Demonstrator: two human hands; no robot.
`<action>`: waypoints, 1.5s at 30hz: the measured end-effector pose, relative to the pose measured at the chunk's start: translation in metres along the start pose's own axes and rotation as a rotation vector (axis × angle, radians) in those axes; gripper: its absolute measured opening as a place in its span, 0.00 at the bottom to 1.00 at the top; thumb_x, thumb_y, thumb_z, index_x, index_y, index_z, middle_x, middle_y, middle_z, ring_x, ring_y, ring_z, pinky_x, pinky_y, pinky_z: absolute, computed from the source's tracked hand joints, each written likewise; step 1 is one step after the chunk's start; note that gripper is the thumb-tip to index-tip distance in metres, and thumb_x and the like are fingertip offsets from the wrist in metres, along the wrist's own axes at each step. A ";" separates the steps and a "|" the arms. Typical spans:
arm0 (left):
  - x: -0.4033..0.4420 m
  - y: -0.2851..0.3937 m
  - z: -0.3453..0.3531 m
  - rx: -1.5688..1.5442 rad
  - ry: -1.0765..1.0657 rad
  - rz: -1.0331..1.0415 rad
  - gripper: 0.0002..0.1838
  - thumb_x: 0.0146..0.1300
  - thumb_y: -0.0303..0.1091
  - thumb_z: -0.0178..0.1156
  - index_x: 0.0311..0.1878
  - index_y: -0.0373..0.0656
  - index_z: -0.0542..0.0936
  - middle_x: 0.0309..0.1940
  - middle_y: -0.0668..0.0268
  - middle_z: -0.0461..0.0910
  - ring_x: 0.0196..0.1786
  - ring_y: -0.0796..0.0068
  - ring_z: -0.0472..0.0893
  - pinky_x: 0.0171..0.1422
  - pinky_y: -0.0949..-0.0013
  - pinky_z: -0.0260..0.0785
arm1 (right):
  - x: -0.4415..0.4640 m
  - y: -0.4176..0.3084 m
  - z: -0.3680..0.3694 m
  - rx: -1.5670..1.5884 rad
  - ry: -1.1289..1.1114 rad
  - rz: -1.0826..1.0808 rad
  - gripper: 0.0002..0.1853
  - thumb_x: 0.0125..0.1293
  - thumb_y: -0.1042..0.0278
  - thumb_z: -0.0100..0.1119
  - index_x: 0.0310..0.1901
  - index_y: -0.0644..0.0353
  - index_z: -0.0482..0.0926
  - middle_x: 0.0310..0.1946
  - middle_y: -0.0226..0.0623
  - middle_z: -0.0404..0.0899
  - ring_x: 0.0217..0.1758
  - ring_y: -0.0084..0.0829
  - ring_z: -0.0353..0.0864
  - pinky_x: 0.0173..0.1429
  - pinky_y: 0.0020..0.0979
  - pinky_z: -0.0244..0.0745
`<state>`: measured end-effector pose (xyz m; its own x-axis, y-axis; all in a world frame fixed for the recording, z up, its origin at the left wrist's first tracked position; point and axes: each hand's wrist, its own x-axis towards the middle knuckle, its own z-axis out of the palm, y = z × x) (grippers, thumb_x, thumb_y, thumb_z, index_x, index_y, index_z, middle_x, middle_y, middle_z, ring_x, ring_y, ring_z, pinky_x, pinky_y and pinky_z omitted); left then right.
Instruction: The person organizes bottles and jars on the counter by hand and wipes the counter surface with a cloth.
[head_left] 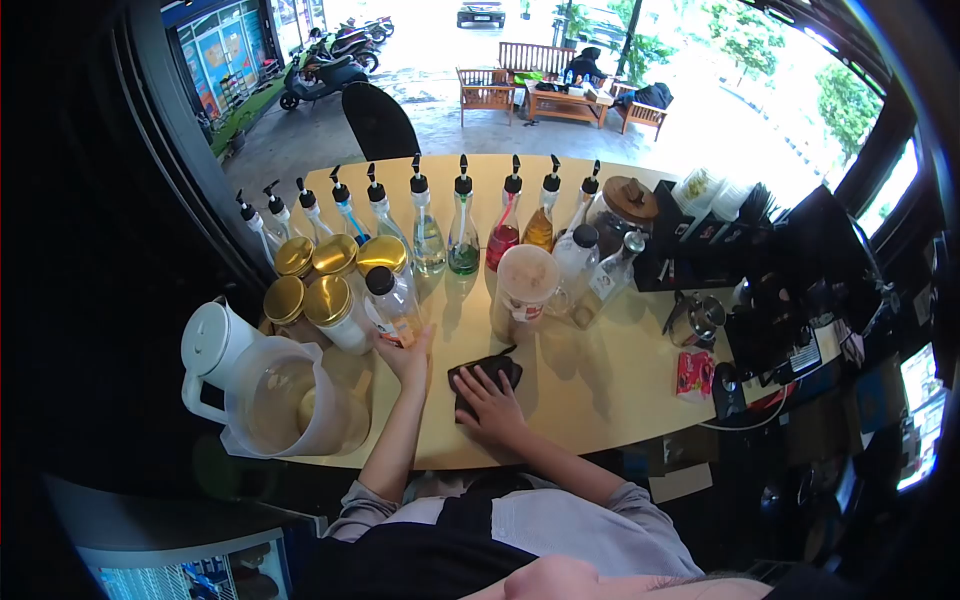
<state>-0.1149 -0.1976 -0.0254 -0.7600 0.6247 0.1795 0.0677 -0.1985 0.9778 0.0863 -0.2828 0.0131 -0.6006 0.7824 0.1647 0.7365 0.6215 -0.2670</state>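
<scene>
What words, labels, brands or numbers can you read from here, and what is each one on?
No text is readable in this view.
Red packet: pale marks, too blurred to read.
Bottle in the left hand: label too small and partly covered.
Plastic tub: red marking, too blurred.
Lit screen at far right: too washed out.

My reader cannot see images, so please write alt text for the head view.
A person's right hand rests flat on a dark cloth on a pale table, while the left hand holds a black-capped clear bottle. Farther back stand pump bottles in a row, with gold-lidded jars on the left.
</scene>
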 end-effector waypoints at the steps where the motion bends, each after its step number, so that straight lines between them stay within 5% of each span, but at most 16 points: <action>1: 0.001 0.007 0.000 -0.003 0.010 0.001 0.54 0.47 0.32 0.79 0.72 0.33 0.55 0.66 0.52 0.59 0.70 0.59 0.63 0.76 0.60 0.55 | 0.001 0.000 -0.008 0.057 -0.044 -0.076 0.39 0.69 0.40 0.51 0.77 0.50 0.57 0.79 0.35 0.53 0.83 0.38 0.47 0.80 0.60 0.38; 6: -0.009 0.017 -0.022 0.074 -0.152 -0.004 0.43 0.45 0.31 0.80 0.62 0.35 0.66 0.55 0.58 0.73 0.59 0.65 0.75 0.65 0.62 0.68 | 0.030 0.004 0.007 -0.019 -0.045 -0.097 0.40 0.69 0.39 0.51 0.77 0.53 0.57 0.78 0.38 0.54 0.82 0.40 0.50 0.80 0.59 0.40; 13: -0.056 0.058 -0.065 0.091 -0.246 0.002 0.41 0.46 0.26 0.78 0.63 0.36 0.67 0.56 0.57 0.77 0.56 0.68 0.80 0.61 0.65 0.73 | 0.108 0.010 0.040 -0.068 0.099 -0.079 0.37 0.71 0.48 0.50 0.74 0.65 0.58 0.77 0.46 0.56 0.81 0.42 0.52 0.81 0.46 0.45; 14: -0.060 0.055 -0.070 0.122 -0.219 0.070 0.32 0.48 0.24 0.76 0.58 0.35 0.75 0.51 0.59 0.81 0.53 0.68 0.83 0.59 0.66 0.75 | 0.118 0.010 0.042 -0.043 0.136 -0.064 0.37 0.71 0.49 0.49 0.74 0.66 0.59 0.77 0.48 0.56 0.81 0.43 0.52 0.81 0.46 0.45; 25: -0.093 0.074 -0.117 0.315 -0.278 -0.013 0.36 0.42 0.32 0.82 0.55 0.35 0.76 0.48 0.59 0.83 0.52 0.67 0.84 0.59 0.64 0.76 | 0.138 -0.007 0.039 0.013 0.129 -0.021 0.39 0.69 0.48 0.52 0.75 0.65 0.58 0.77 0.47 0.54 0.80 0.46 0.52 0.80 0.55 0.40; 30: -0.093 0.047 -0.145 0.251 -0.407 0.012 0.46 0.36 0.37 0.84 0.60 0.34 0.71 0.53 0.57 0.80 0.56 0.66 0.82 0.62 0.63 0.74 | 0.083 -0.014 0.020 0.200 -0.091 -0.411 0.36 0.67 0.52 0.59 0.73 0.57 0.64 0.77 0.45 0.56 0.79 0.45 0.55 0.80 0.53 0.47; 34: -0.099 0.059 -0.154 0.313 -0.374 0.045 0.53 0.35 0.41 0.84 0.64 0.35 0.66 0.58 0.57 0.76 0.60 0.66 0.78 0.67 0.61 0.71 | 0.093 -0.009 0.041 0.259 -0.012 -0.405 0.32 0.67 0.56 0.60 0.71 0.57 0.67 0.76 0.44 0.58 0.79 0.41 0.57 0.79 0.49 0.51; 41: -0.094 0.063 -0.147 0.398 -0.407 0.033 0.50 0.35 0.40 0.84 0.63 0.36 0.68 0.56 0.57 0.77 0.58 0.66 0.79 0.64 0.63 0.72 | 0.156 -0.042 0.073 0.122 0.095 -0.258 0.31 0.71 0.56 0.55 0.71 0.62 0.65 0.74 0.45 0.62 0.78 0.41 0.59 0.81 0.48 0.47; 45: -0.095 0.055 -0.151 0.391 -0.415 0.036 0.49 0.35 0.41 0.84 0.62 0.36 0.69 0.55 0.58 0.77 0.57 0.66 0.80 0.64 0.63 0.72 | 0.154 -0.039 0.052 0.204 0.030 -0.340 0.30 0.70 0.55 0.56 0.71 0.56 0.68 0.73 0.39 0.65 0.78 0.42 0.59 0.80 0.50 0.47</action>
<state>-0.1365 -0.3814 -0.0054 -0.4406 0.8826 0.1641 0.3828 0.0195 0.9236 -0.0515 -0.1886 -0.0006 -0.7878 0.5359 0.3036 0.4182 0.8273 -0.3751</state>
